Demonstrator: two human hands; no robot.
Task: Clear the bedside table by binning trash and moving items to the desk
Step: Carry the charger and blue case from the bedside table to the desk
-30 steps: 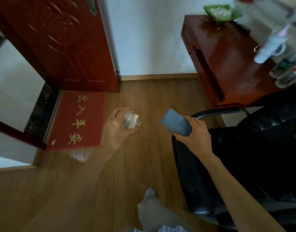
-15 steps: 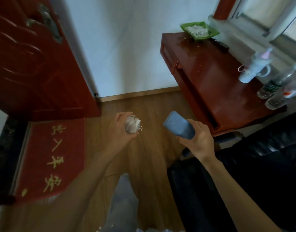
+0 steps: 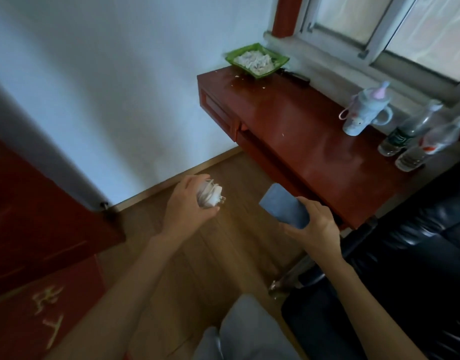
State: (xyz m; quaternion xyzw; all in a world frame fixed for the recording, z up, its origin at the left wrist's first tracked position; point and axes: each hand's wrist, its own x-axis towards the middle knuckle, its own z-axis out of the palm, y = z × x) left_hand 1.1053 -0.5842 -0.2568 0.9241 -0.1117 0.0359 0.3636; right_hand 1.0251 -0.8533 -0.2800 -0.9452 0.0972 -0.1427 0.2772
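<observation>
We see our left hand [image 3: 187,206] clamped on one white charger [image 3: 210,196], right hand [image 3: 314,224] clamped on one blue phone [image 3: 284,209], on the surface [image 3: 296,131] two bottles [image 3: 405,137], labels unreadable, one cup [image 3: 364,113]

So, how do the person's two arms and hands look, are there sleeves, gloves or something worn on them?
Both forearms are bare for as much of them as the view shows; no sleeve edge shows. The left hand and the right hand wear no gloves. No watch, bracelet or ring is visible on the wrists or fingers, though the picture is somewhat blurred, so small jewellery could be missed.
</observation>
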